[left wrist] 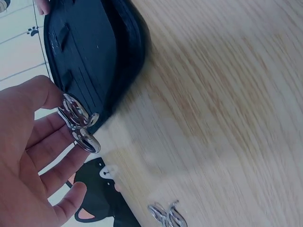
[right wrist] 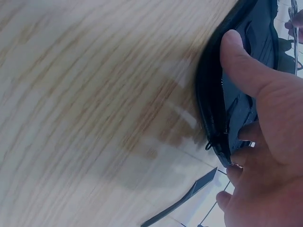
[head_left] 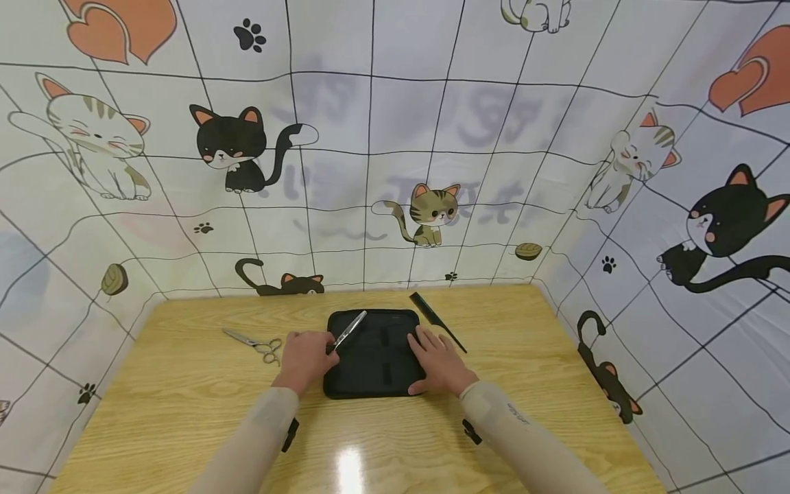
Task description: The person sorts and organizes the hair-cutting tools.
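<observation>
A black zip case (head_left: 373, 384) lies on the table, its inner side with elastic loops facing up. My left hand (head_left: 306, 357) pinches a pair of silver scissors by the finger rings (left wrist: 75, 113), blades pointing up and to the right over the case's left part (head_left: 350, 329). On the case's right edge rests my right hand (head_left: 441, 363), fingers spread; its thumb (right wrist: 234, 47) presses the rim in the right wrist view. A second pair of scissors (head_left: 253, 343) lies on the table left of my left hand. Beyond my right hand lies a black comb (head_left: 435, 319), slanted.
The light wooden table (head_left: 204, 425) reaches back to a cloth wall (head_left: 345, 206) printed with cats and grid lines, which also encloses both sides. A zipper pull (right wrist: 209, 145) hangs at the case's corner.
</observation>
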`<state>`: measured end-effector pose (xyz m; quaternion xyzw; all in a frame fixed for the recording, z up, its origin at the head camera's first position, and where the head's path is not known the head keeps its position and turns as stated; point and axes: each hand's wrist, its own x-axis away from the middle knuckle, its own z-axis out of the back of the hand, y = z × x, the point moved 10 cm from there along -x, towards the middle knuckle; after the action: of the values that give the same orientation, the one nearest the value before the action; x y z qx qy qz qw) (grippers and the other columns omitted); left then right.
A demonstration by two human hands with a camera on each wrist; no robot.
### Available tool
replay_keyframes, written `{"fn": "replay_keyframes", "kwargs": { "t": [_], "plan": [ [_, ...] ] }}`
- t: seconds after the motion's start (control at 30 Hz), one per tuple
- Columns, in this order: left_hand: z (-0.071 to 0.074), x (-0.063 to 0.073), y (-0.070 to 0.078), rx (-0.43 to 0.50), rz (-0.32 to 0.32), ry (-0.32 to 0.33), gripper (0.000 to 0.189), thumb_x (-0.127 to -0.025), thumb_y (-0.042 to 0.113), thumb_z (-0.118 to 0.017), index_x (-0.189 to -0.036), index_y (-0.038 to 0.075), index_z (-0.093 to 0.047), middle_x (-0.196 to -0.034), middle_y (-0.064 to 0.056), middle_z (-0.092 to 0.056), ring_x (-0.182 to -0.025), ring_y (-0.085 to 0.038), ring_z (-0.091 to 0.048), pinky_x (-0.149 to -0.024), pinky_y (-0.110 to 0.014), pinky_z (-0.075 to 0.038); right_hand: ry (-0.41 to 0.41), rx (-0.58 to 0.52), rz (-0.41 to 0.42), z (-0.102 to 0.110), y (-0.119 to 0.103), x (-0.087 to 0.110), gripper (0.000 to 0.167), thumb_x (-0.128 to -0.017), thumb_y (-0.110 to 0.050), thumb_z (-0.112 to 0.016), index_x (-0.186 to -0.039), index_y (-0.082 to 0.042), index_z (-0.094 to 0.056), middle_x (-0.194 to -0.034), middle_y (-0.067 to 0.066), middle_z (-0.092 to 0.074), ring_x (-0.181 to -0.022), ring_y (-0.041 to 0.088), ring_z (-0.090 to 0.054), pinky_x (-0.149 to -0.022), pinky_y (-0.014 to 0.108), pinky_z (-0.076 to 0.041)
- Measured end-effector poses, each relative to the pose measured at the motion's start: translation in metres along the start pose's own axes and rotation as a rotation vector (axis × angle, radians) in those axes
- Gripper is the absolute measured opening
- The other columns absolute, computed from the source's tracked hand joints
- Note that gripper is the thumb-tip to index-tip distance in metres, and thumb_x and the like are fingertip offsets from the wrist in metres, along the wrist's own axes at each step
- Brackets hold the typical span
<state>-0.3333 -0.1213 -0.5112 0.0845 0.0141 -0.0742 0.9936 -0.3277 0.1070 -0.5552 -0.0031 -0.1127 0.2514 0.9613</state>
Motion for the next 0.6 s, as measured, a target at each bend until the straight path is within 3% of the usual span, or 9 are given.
{"fn": "replay_keyframes", "kwargs": {
  "t": [0.3,0.6],
  "plan": [
    [0.003,0.000,-0.015,0.009,0.013,0.008,0.010,-0.082,0.024,-0.070,-0.074,0.018,-0.065,-0.063,0.005,-0.061,-0.062,-0.016,-0.053,-0.091,-0.056,-0.043,-0.065,-0.024,-0.045,-0.001,0.002,-0.005,0.113,-0.072,-0.064,-0.074,-0.156,-0.009,-0.022,-0.164,0.015,-0.012,-0.153,0.032,-0.011,-0.123,0.056,-0.009],
    [0.006,-0.002,-0.022,-0.045,0.008,0.011,0.013,-0.085,0.031,-0.072,-0.086,0.017,-0.072,-0.078,-0.001,-0.072,-0.074,-0.024,-0.065,-0.088,-0.055,-0.044,-0.093,-0.038,-0.052,-0.003,0.005,-0.008,0.113,-0.069,-0.064,-0.077,-0.155,-0.010,-0.026,-0.164,0.009,-0.017,-0.153,0.029,-0.015,-0.123,0.057,-0.007]
  ]
}}
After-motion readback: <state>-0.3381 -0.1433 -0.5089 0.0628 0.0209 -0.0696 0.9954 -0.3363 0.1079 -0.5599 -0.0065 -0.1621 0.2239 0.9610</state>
